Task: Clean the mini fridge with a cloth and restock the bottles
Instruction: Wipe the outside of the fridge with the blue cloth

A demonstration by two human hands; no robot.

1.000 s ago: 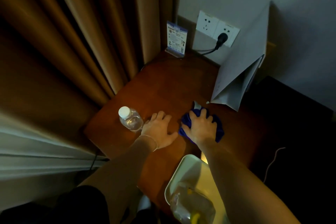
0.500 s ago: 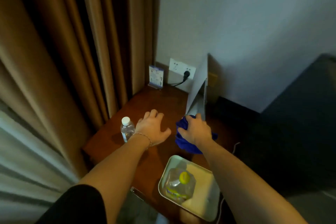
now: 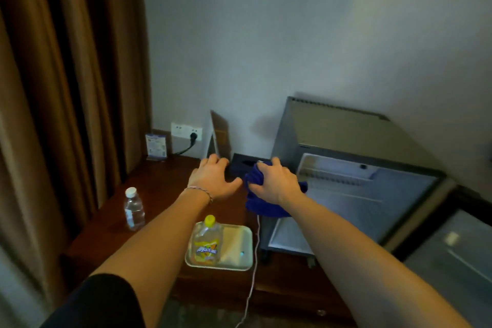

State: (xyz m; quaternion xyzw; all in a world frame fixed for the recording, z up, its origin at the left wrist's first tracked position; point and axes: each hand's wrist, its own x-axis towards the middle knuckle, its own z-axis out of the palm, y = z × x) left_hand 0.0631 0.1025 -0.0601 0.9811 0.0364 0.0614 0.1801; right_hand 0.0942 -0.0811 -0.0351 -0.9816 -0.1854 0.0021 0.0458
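My right hand (image 3: 274,181) grips a bunched blue cloth (image 3: 262,205), lifted off the wooden table (image 3: 165,194) just left of the mini fridge (image 3: 346,141). The fridge stands with its door (image 3: 458,255) swung open at the lower right, its pale interior (image 3: 359,194) showing. My left hand (image 3: 213,178) hovers with fingers spread beside the cloth. A clear water bottle (image 3: 134,208) with a white cap stands at the table's left. A yellow-capped drink bottle (image 3: 207,242) lies on a pale tray (image 3: 239,245).
Brown curtains (image 3: 66,101) hang along the left. At the table's back stand a small sign card (image 3: 156,146), a wall socket with a plug (image 3: 187,132), a leaning white folder (image 3: 217,136) and a dark box (image 3: 245,165). A white cable (image 3: 253,274) hangs over the table's front edge.
My right hand has lifted the cloth off the table and carried it right. The view has swung up and right, bringing the open fridge into sight. My left hand has risen too.
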